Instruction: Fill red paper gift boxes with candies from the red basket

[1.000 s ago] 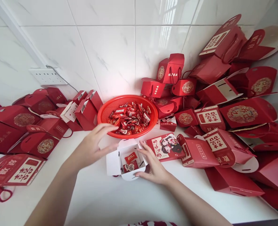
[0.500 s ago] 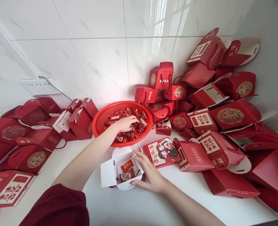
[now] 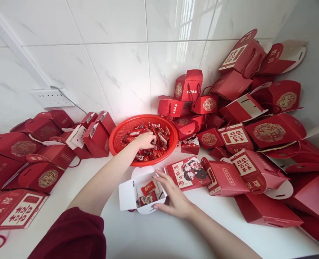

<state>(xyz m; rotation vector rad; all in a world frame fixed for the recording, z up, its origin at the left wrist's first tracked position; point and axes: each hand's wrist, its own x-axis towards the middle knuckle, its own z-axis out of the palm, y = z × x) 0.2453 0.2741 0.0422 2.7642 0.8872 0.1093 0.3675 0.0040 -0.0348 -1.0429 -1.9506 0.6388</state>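
Observation:
A round red basket (image 3: pixel 118 135) full of red wrapped candies (image 3: pixel 159 142) stands against the tiled wall. My left hand (image 3: pixel 145 140) is inside it, fingers curled down onto the candies. In front of the basket lies an open gift box (image 3: pixel 131 190), white inside, with two red candies (image 3: pixel 148 192) in it. My right hand (image 3: pixel 173 196) rests against the box's right side, steadying it with the fingers spread along the flap.
Closed and half-folded red gift boxes are heaped at the right (image 3: pixel 256 122) and stacked at the left (image 3: pixel 35 151). A printed red box (image 3: pixel 188 172) lies just right of my right hand. A wall socket (image 3: pixel 53 98) with a cable sits at upper left. White counter (image 3: pixel 154 233) lies below.
My left hand went from above the open box into the basket and has now closed its fingers on the candies. My right hand stayed on the box.

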